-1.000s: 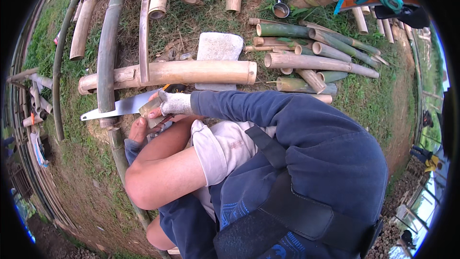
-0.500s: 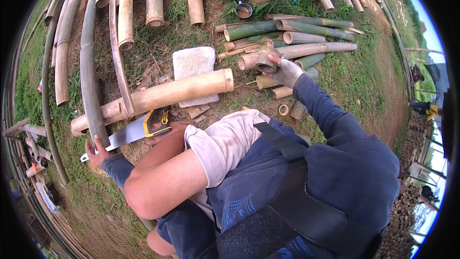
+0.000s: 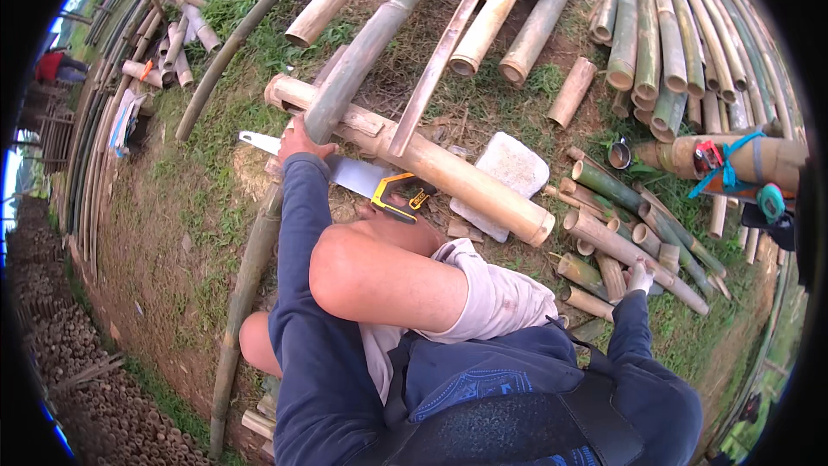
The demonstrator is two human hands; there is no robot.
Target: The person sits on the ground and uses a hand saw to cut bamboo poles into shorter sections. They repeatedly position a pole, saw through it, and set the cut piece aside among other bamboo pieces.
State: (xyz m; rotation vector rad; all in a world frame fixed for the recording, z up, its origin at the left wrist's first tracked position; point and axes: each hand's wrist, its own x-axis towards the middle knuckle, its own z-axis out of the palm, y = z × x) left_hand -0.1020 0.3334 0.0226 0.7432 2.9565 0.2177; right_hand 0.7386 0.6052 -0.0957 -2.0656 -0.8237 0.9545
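My left hand (image 3: 304,141) is wrapped round the lower end of a long greenish bamboo pole (image 3: 358,60). This pole lies across a thick pale bamboo log (image 3: 448,174). Beside that hand, a handsaw (image 3: 358,178) with a yellow and black handle lies by my bent leg. My right hand (image 3: 640,279), in a whitish glove, is down at the pile of cut bamboo, against a pale bamboo piece (image 3: 617,246). Close to its fingertips is a short bamboo piece (image 3: 668,257). The fingers are too small and partly hidden to show a grip.
A white block (image 3: 511,168) supports the right part of the log. A split bamboo strip (image 3: 444,56) also rests on the log. A metal cup (image 3: 619,154) stands by a thick bamboo piece (image 3: 681,154) with blue ties. Several long poles (image 3: 638,26) lie beyond.
My view has swung to the left. My right hand, which held a short bamboo ring up over the pile, is now lower on the pile. My left hand stays at the pole's end.
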